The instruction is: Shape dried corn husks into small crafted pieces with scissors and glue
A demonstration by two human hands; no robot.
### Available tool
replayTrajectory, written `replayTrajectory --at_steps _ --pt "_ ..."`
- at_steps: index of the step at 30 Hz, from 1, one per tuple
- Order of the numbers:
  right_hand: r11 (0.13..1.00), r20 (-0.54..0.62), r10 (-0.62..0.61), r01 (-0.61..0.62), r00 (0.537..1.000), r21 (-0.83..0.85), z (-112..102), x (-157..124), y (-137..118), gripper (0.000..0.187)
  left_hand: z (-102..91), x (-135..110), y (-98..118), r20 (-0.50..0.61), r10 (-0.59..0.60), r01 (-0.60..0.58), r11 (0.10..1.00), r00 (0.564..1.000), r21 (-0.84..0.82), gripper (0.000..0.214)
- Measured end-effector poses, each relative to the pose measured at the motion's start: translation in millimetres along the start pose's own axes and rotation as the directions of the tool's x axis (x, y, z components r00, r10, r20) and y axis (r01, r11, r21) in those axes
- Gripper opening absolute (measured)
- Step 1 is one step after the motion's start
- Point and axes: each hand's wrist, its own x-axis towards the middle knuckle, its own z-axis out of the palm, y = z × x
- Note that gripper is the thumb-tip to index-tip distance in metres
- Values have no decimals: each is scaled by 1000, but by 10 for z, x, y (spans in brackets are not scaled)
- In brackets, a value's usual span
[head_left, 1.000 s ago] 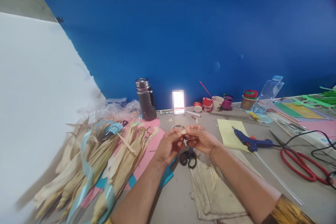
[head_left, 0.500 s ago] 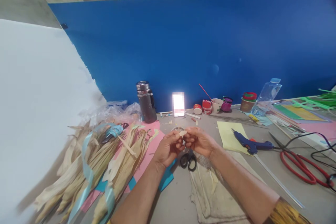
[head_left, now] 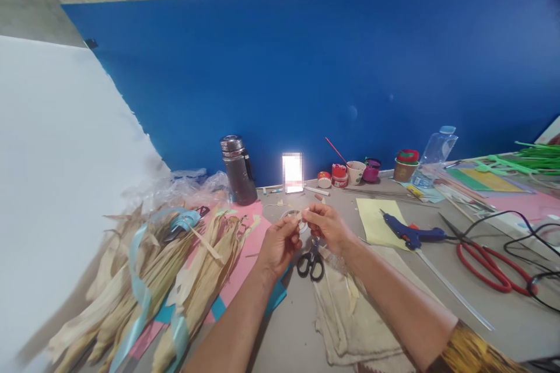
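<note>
My left hand point(head_left: 279, 243) and my right hand point(head_left: 326, 226) meet above the table, fingers pinched together on a small pale strip of husk point(head_left: 300, 217) held between them. A roll of clear tape point(head_left: 292, 214) lies just behind the fingertips. Small black-handled scissors point(head_left: 311, 262) lie on the table right under my hands. A beige cloth point(head_left: 350, 315) is spread beneath my right forearm.
A heap of dried corn husks point(head_left: 144, 280) with light blue ribbon lies left on pink paper. A dark flask point(head_left: 238, 169), a lit phone point(head_left: 292, 173) and paint pots point(head_left: 350, 173) line the blue wall. A blue glue gun point(head_left: 409, 233) and red-handled scissors point(head_left: 485, 262) lie at the right.
Both hands stayed together on the small strip, drifting slightly away from me toward the tape roll. The view has shifted a little to the right.
</note>
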Motion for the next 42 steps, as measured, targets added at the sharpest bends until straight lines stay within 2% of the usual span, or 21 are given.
replayTrajectory --at_steps 6,12,16,20,22,24,25,28,30,31,32,33,35,36,37,38,42 --pt "1000 -36 14 -14 999 -4 -103 46 -98 40 -31 48 -41 -59 -47 49 999 997 20 39" --pt "968 -35 -124 113 992 -222 -163 71 -123 32 -36 49 -63 -103 -99 110 989 990 99 37" --pt "950 -11 -149 140 989 -280 -181 57 -166 30 -38 46 -56 -110 -96 112 982 989 150 38" --pt "939 -3 -156 148 988 -310 -165 61 -243 29 -42 65 -51 -154 -34 76 959 987 272 39" --pt "939 -25 -193 177 981 -296 -199 76 -323 30 -6 42 -74 -115 22 23 929 993 371 34" --pt "941 -69 -240 215 968 -261 -303 75 -465 32 58 -24 -123 -12 102 -81 847 995 525 27" --pt "943 -90 -255 227 963 -243 -386 65 -561 34 96 -68 -156 65 128 -140 776 990 615 24" --pt "963 -152 -238 213 959 -163 -751 -1 -899 39 186 -198 -269 314 78 -311 490 946 814 18" --pt "943 -184 -247 193 951 -270 -1046 -49 -1102 37 206 -250 -332 450 10 -431 306 893 849 18" --pt "906 -209 -250 152 945 -395 -1190 -65 -1180 35 205 -263 -356 491 -17 -474 234 871 849 17" --pt "834 -236 -236 72 943 -547 -1323 -74 -1238 32 198 -267 -374 513 -35 -499 179 858 848 17" --pt "719 -240 -221 -9 945 -695 -1440 -73 -1275 27 189 -265 -386 521 -45 -511 142 852 848 17" --pt "405 -240 -146 -163 960 -899 -1617 -44 -1292 20 171 -254 -400 521 -60 -514 101 851 852 17" --pt "261 -247 -98 -215 964 -941 -1676 -20 -1278 18 164 -248 -404 518 -66 -512 90 853 854 17" --pt "168 -256 -59 -244 965 -955 -1715 8 -1254 17 159 -243 -409 515 -69 -510 81 854 856 16" --pt "102 -266 -25 -262 964 -960 -1738 37 -1225 16 155 -241 -414 513 -71 -509 74 855 858 16" --pt "-42 -289 54 -287 956 -957 -1726 148 -1107 11 136 -242 -438 511 -62 -507 66 857 859 16"
